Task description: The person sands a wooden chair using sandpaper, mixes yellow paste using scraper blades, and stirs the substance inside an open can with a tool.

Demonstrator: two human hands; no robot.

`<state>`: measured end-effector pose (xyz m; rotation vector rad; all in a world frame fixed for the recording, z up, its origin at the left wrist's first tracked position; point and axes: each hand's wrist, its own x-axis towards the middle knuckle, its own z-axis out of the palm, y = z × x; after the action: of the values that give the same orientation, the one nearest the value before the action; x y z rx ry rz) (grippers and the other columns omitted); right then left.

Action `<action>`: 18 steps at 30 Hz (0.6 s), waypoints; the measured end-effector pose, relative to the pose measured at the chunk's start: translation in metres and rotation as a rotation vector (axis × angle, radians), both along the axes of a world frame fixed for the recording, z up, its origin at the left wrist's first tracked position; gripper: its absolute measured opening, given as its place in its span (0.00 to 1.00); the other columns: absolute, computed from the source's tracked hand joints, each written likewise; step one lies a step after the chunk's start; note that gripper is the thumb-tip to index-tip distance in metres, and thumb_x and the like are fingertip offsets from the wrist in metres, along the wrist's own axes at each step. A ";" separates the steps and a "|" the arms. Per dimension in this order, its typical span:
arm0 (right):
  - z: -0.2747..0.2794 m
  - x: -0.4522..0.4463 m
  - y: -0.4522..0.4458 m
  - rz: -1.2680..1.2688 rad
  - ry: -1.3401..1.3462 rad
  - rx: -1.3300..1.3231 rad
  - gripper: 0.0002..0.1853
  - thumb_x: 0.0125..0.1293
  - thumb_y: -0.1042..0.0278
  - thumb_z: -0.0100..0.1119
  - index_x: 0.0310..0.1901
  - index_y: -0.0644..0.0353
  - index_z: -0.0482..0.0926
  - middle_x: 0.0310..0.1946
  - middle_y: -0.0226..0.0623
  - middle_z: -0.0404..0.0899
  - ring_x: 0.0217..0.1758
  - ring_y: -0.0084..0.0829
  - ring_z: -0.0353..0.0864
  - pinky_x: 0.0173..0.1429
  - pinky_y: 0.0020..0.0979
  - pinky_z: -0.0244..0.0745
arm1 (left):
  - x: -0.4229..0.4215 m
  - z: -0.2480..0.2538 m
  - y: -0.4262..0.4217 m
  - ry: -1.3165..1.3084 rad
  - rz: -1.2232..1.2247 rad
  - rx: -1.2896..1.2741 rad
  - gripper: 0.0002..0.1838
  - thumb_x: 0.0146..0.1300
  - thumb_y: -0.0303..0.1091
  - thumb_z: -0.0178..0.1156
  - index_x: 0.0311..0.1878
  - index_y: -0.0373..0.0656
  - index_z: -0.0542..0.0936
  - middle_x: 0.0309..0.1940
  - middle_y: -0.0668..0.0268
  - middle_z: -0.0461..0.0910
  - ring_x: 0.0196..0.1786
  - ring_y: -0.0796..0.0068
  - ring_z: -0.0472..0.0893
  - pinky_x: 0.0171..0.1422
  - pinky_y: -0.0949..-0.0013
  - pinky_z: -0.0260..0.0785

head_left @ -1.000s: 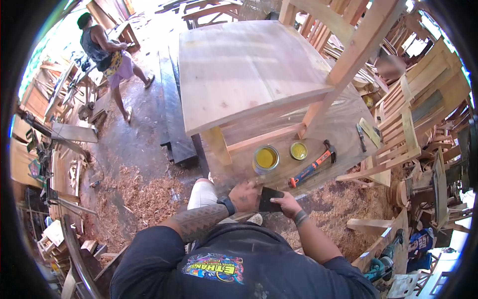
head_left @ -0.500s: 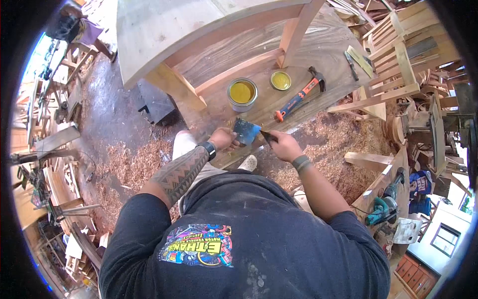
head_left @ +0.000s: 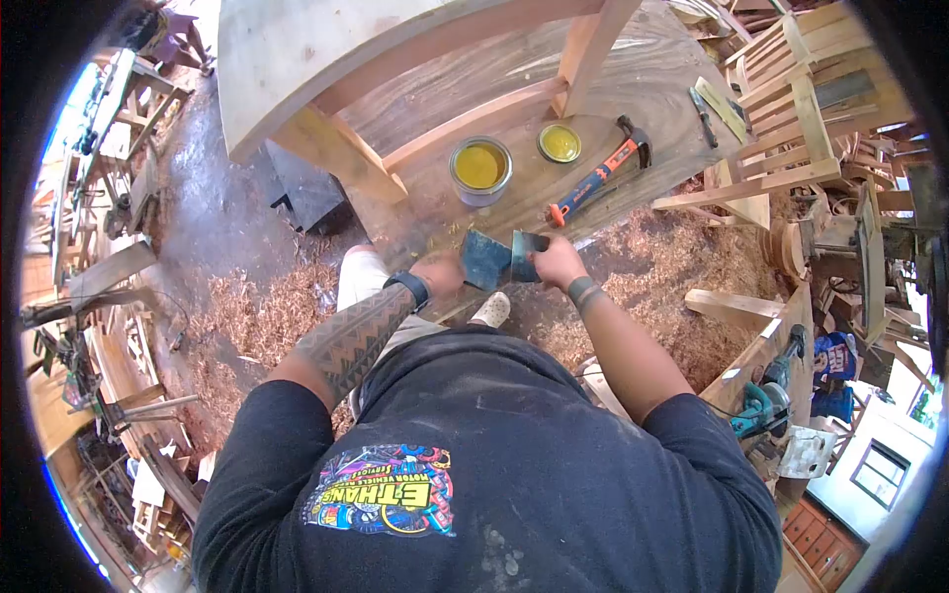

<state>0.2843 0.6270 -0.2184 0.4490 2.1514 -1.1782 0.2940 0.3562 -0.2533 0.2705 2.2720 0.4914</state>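
My left hand (head_left: pixel 440 274) is closed on the left end of a dark flat scraper (head_left: pixel 484 261), held in front of my legs. In my right hand (head_left: pixel 560 261) is a second scraper, a putty knife (head_left: pixel 524 255) with a dark blade. The two blades are edge to edge; I cannot tell whether they touch. Just beyond them stands an open can of yellow paste (head_left: pixel 480 168) on a wooden board (head_left: pixel 415 232). Its lid (head_left: pixel 560 143), smeared yellow inside, lies to the right. A claw hammer (head_left: pixel 598 182) with an orange and blue handle rests beside the lid.
A pale wooden table (head_left: pixel 326 59) with legs stands on the board ahead. A knife-like tool (head_left: pixel 704 117) lies at the right beside a wood strip (head_left: pixel 722 109). Wood shavings (head_left: pixel 672 296) cover the floor. A slatted wooden piece (head_left: pixel 791 119) and a teal power tool (head_left: pixel 759 407) are at right.
The putty knife in my right hand has turned so its blade faces up more and stands beside the left scraper instead of lying against it. My left hand has shifted slightly left.
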 end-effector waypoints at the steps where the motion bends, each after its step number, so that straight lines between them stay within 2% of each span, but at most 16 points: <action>1: 0.015 -0.003 -0.005 0.015 -0.045 0.014 0.23 0.60 0.60 0.69 0.55 0.64 0.86 0.45 0.58 0.88 0.52 0.53 0.89 0.59 0.45 0.82 | -0.005 -0.001 -0.001 0.057 -0.062 -0.008 0.22 0.77 0.47 0.55 0.48 0.33 0.85 0.43 0.45 0.88 0.46 0.46 0.89 0.53 0.49 0.81; 2: 0.003 -0.004 -0.008 0.102 0.060 0.088 0.23 0.61 0.61 0.68 0.55 0.65 0.85 0.45 0.59 0.88 0.51 0.53 0.89 0.58 0.46 0.82 | -0.010 -0.002 -0.003 0.115 -0.125 -0.017 0.23 0.76 0.48 0.55 0.47 0.34 0.86 0.45 0.43 0.88 0.49 0.42 0.88 0.55 0.47 0.80; 4: -0.030 -0.008 -0.014 0.274 0.269 0.234 0.22 0.64 0.62 0.67 0.56 0.67 0.84 0.45 0.60 0.88 0.51 0.54 0.89 0.55 0.47 0.83 | -0.013 -0.018 -0.003 0.108 -0.118 -0.015 0.23 0.75 0.48 0.56 0.48 0.34 0.87 0.47 0.40 0.87 0.52 0.41 0.87 0.58 0.46 0.79; 5: -0.027 -0.010 -0.023 0.275 0.261 0.236 0.22 0.64 0.62 0.67 0.55 0.67 0.84 0.47 0.60 0.87 0.54 0.56 0.87 0.58 0.47 0.81 | -0.013 -0.025 -0.002 0.104 -0.116 -0.014 0.23 0.74 0.48 0.57 0.48 0.34 0.88 0.48 0.39 0.86 0.54 0.40 0.87 0.59 0.45 0.79; 7: -0.011 -0.018 -0.043 0.280 0.248 0.240 0.22 0.63 0.61 0.66 0.55 0.66 0.85 0.49 0.62 0.86 0.60 0.59 0.84 0.65 0.48 0.77 | -0.014 0.005 0.004 0.066 -0.064 -0.035 0.23 0.74 0.48 0.57 0.48 0.35 0.88 0.48 0.40 0.87 0.54 0.41 0.87 0.59 0.46 0.79; 8: -0.018 -0.022 -0.045 0.330 0.288 0.234 0.22 0.64 0.60 0.65 0.55 0.65 0.85 0.48 0.62 0.87 0.57 0.59 0.85 0.62 0.48 0.80 | -0.015 0.016 0.007 0.049 -0.036 -0.046 0.23 0.74 0.49 0.57 0.48 0.35 0.88 0.47 0.40 0.87 0.54 0.41 0.87 0.59 0.46 0.80; 11: -0.020 -0.022 -0.028 0.413 0.253 0.276 0.22 0.63 0.61 0.65 0.56 0.65 0.85 0.46 0.61 0.87 0.55 0.60 0.86 0.60 0.48 0.81 | -0.021 0.015 0.002 0.121 -0.341 -0.073 0.21 0.70 0.46 0.59 0.47 0.35 0.89 0.46 0.42 0.88 0.53 0.43 0.88 0.58 0.48 0.80; 14: -0.001 -0.025 -0.034 0.291 0.134 0.151 0.22 0.63 0.63 0.64 0.57 0.64 0.84 0.45 0.62 0.87 0.53 0.59 0.86 0.60 0.49 0.81 | -0.036 0.009 0.003 0.152 -0.675 -0.154 0.17 0.62 0.38 0.62 0.47 0.38 0.90 0.46 0.45 0.88 0.53 0.49 0.89 0.58 0.51 0.81; 15: -0.002 -0.029 -0.036 0.269 0.111 0.118 0.22 0.63 0.64 0.64 0.58 0.64 0.84 0.45 0.62 0.87 0.53 0.59 0.86 0.60 0.48 0.81 | -0.037 0.016 0.007 0.105 -0.590 -0.150 0.16 0.60 0.36 0.63 0.46 0.38 0.91 0.45 0.45 0.88 0.52 0.50 0.89 0.58 0.51 0.82; 16: -0.040 -0.034 -0.041 0.473 0.335 0.263 0.24 0.64 0.65 0.64 0.61 0.63 0.82 0.46 0.62 0.87 0.54 0.58 0.87 0.61 0.48 0.81 | -0.040 0.024 0.010 0.063 -0.502 -0.145 0.16 0.58 0.34 0.64 0.46 0.38 0.91 0.44 0.46 0.89 0.52 0.50 0.90 0.57 0.51 0.82; 17: -0.037 -0.036 -0.043 0.448 0.348 0.255 0.24 0.65 0.64 0.64 0.61 0.64 0.82 0.47 0.62 0.87 0.54 0.59 0.86 0.61 0.48 0.81 | -0.044 0.029 0.012 0.023 -0.411 -0.142 0.15 0.56 0.33 0.65 0.45 0.38 0.91 0.44 0.46 0.89 0.52 0.50 0.90 0.56 0.52 0.82; 18: -0.034 -0.039 -0.046 0.423 0.363 0.245 0.25 0.65 0.64 0.64 0.62 0.64 0.81 0.48 0.62 0.87 0.55 0.59 0.86 0.61 0.48 0.81 | -0.046 0.021 0.011 0.028 -0.445 -0.142 0.15 0.53 0.32 0.67 0.44 0.38 0.91 0.43 0.46 0.89 0.51 0.50 0.90 0.56 0.52 0.82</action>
<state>0.2453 0.5809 -0.2526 -0.1360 2.5492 -0.8059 0.2484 0.3675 -0.2318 0.6922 2.1713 0.0953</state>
